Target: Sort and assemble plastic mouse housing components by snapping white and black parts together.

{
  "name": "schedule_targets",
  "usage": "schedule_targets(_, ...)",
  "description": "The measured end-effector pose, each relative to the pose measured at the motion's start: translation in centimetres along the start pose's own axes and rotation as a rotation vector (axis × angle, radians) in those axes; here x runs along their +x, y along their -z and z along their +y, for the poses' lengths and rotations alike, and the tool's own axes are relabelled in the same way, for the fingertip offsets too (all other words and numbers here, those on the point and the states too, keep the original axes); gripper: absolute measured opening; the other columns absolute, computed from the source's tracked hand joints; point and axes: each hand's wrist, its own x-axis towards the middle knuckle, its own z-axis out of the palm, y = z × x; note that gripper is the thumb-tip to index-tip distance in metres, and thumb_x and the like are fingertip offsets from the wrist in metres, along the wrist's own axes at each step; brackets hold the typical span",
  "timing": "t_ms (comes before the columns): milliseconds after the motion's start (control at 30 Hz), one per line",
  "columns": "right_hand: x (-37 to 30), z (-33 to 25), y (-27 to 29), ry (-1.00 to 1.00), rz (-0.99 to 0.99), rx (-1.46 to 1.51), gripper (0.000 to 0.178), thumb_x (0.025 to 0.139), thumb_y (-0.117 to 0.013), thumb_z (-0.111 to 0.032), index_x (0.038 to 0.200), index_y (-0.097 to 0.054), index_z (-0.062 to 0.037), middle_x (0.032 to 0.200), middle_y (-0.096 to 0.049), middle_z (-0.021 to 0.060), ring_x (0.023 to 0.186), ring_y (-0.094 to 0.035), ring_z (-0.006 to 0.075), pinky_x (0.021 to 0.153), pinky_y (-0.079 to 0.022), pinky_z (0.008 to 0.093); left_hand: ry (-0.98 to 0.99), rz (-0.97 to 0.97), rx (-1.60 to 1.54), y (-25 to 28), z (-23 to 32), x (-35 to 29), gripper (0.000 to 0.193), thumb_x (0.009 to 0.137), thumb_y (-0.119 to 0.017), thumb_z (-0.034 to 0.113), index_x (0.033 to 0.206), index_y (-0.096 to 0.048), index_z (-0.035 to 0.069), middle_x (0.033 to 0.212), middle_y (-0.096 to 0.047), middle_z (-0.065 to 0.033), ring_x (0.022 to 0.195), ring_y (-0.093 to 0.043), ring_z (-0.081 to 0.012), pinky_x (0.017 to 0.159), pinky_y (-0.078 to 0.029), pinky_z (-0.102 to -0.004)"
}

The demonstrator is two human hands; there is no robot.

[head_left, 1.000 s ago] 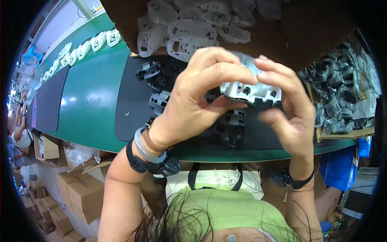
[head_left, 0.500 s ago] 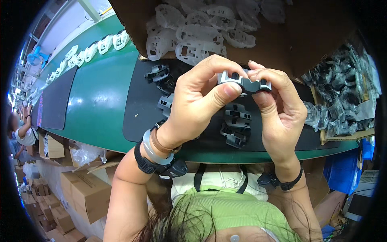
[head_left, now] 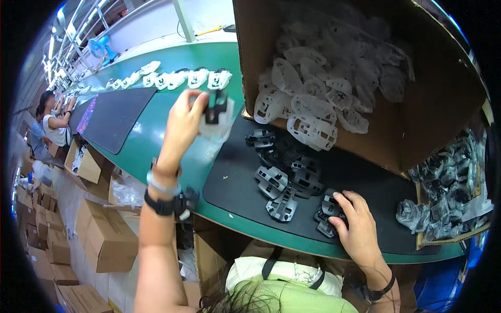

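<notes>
Grn table (head_left: 143,128) w/ blk mat (head_left: 237,175); cartons (head_left: 107,237) below at L, fan (head_left: 99,48) far L.
L hand (head_left: 181,122) grips white part (head_left: 220,124); R hand (head_left: 357,224) curled at dark part (head_left: 330,207), grip unclear.

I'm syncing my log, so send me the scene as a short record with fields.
Left hand: holding a white-and-black part, blurred, above the green table
Right hand: touching a dark gray part
Black mat: bears clustered gray parts
Big carton: white shells inside
Right-hand carton: bagged dark parts
Table's far side: row of white parts
</notes>
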Motion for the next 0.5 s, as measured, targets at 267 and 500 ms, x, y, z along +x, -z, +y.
schedule_targets(267,0.0,0.5,1.6,-0.008,0.142,0.145,0.047,0.069,-0.07,-0.004,0.114,-0.056,-0.0073,0.114,-0.053,0.0184,0.103,-0.054,0.0361,0.089,-0.045,0.0375,-0.466,-0.196,0.83,-5.8,-8.9,20.4,0.033,0.087,-0.056,0.029,0.088,-0.062,-0.004,0.086,-0.064,-0.0236,0.08,-0.064,-0.0354,0.074,-0.05,-0.042)
schedule_targets(500,-1.8,6.5,3.1,-0.367,0.299,0.01,0.056,0.066,-0.074,-0.008,0.117,-0.051,0.0006,0.107,-0.055,0.0202,0.1,-0.054,0.0358,0.089,-0.043,0.0387,-0.565,0.145,0.023,-5.5,5.0,0.8,0.021,0.085,-0.061,0.015,0.1,-0.063,0.0,0.085,-0.066,-0.0111,0.074,-0.064,-0.0171,0.061,-0.051,-0.0276)
